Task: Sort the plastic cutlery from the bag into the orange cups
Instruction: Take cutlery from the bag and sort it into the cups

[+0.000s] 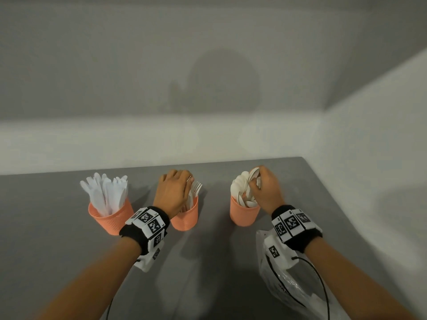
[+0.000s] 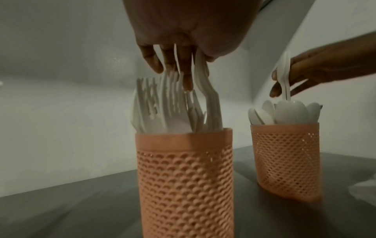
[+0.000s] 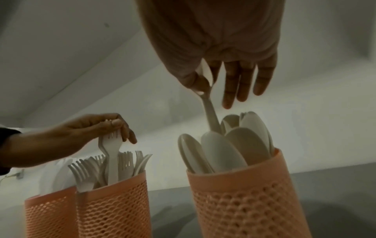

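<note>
Left hand pinches a fork over the middle cup; right hand pinches a spoon by its handle, right of centre. Both look light, stiff, slippery; grip the handles.

I see a grey table set into a corner of pale walls. Three orange mesh cups stand on it in a row. Taking the middle cup as landmark: the left cup stands near on its left, the right cup near on its right. A clear plastic bag lies nearer me, beyond the right cup.
</note>
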Tool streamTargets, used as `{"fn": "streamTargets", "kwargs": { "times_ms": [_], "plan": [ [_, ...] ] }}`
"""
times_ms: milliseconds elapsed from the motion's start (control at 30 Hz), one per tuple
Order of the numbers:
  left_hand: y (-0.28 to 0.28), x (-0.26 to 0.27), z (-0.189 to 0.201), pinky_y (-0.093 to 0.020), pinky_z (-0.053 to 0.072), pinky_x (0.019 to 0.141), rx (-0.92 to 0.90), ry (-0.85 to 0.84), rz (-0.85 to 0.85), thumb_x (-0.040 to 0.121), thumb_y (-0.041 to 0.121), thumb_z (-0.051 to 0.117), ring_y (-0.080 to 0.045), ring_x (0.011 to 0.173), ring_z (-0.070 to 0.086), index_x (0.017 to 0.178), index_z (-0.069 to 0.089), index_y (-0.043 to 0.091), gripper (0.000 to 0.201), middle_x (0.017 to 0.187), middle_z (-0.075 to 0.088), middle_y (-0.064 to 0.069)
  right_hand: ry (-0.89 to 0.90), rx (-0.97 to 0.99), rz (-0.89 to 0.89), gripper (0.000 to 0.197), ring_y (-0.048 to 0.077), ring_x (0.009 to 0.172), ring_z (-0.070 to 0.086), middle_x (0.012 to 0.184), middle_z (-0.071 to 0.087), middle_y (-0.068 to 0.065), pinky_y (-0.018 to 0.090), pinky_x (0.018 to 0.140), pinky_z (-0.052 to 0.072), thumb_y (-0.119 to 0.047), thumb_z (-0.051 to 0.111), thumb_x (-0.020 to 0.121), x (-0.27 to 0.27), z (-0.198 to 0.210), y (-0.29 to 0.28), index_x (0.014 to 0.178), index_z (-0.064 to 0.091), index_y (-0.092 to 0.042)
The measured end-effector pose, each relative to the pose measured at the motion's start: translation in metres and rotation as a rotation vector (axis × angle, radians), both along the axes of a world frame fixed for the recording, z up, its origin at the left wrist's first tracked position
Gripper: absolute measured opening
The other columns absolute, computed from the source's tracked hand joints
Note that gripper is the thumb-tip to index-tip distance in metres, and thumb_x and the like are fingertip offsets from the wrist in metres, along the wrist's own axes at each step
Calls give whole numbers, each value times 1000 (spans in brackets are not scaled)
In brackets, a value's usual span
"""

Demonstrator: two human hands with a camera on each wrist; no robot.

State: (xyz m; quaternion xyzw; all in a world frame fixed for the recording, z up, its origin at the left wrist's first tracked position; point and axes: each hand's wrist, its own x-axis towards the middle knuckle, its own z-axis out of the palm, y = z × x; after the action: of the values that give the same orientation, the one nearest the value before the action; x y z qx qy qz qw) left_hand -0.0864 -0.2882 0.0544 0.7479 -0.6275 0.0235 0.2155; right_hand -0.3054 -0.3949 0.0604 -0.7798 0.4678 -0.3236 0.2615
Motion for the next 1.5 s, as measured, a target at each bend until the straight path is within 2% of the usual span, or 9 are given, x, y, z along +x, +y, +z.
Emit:
{"fn": "streamTargets", "kwargs": {
  "times_ms": [133, 300, 533, 700, 867, 1033, 1167, 1400, 1500],
  "plan": [
    [1, -2, -8, -42, 43, 87, 42, -86, -8, 90, 34, 26, -30, 99, 60, 95, 65, 11, 46, 107, 66, -7, 22, -166, 16, 46, 30, 106, 51, 111, 57, 16, 22, 88, 32, -4, 36, 68, 7, 15, 11, 109, 55, 2],
    [-1, -6, -6, -46, 45, 90, 104, -99, 2, 90, 32, 28, -30, 100, 63, 97, 66, 11, 44, 111, 66, -11, 350, -328, 237, 60, 36, 128, 43, 128, 53, 19, 46, 110, 25, 0, 27, 68, 27, 8, 12, 120, 57, -3],
    [-1, -6, -6, -48, 43, 95, 151, -82, 27, 91, 32, 24, -29, 107, 62, 115, 62, 9, 50, 117, 65, -11, 696, -212, 208, 94, 24, 142, 21, 148, 35, 8, 39, 116, 1, -40, -8, 62, 4, 0, 7, 128, 52, -14],
    [-4, -7, -12, -48, 41, 98, 137, -50, 26, 90, 33, 20, -30, 112, 60, 118, 60, 5, 56, 121, 63, -13, 157, -376, 195, 57, 29, 133, 40, 142, 45, 15, 40, 115, 15, -24, 25, 82, 14, 11, 28, 129, 53, -7],
    [-4, -6, -16, -49, 38, 101, 120, -44, 31, 89, 34, 18, -30, 114, 57, 121, 59, 6, 58, 124, 61, -12, 526, -660, 349, 40, 30, 123, 54, 126, 61, 15, 45, 109, 25, -36, 41, 85, 32, -5, 23, 106, 68, -15],
    [-2, -4, -15, -47, 40, 99, 97, -35, 22, 87, 34, 17, -32, 108, 61, 121, 58, 4, 61, 121, 63, -15, 708, -578, 203, 28, 33, 113, 61, 109, 69, 16, 50, 101, 41, -9, 52, 74, 21, 0, -13, 94, 71, -6],
    [-2, -5, -15, -46, 40, 100, 63, -38, 17, 79, 27, 19, -34, 105, 62, 131, 49, 4, 64, 120, 63, -18, 630, -285, 170, 43, 26, 144, 22, 149, 36, 12, 39, 118, 7, -4, 37, 93, 15, -1, -23, 136, 42, -4],
    [-6, -9, -22, -47, 10, 116, 314, -181, 34, 71, 68, -15, -23, 144, 20, 147, 18, 7, 103, 155, 21, -9, 714, -27, 96, 75, 25, 147, 1, 159, 3, 11, 50, 117, 1, -58, 21, 94, 20, -24, -12, 149, 5, -10],
    [-6, -5, -22, -49, 5, 116, 294, -137, 173, 86, 64, 6, -26, 145, 10, 148, 9, 8, 84, 157, 11, -12, 732, -24, 74, 87, 30, 146, -4, 158, -3, 13, 56, 114, 0, -71, 25, 85, 21, -24, -9, 150, 1, -18]
  ]
}}
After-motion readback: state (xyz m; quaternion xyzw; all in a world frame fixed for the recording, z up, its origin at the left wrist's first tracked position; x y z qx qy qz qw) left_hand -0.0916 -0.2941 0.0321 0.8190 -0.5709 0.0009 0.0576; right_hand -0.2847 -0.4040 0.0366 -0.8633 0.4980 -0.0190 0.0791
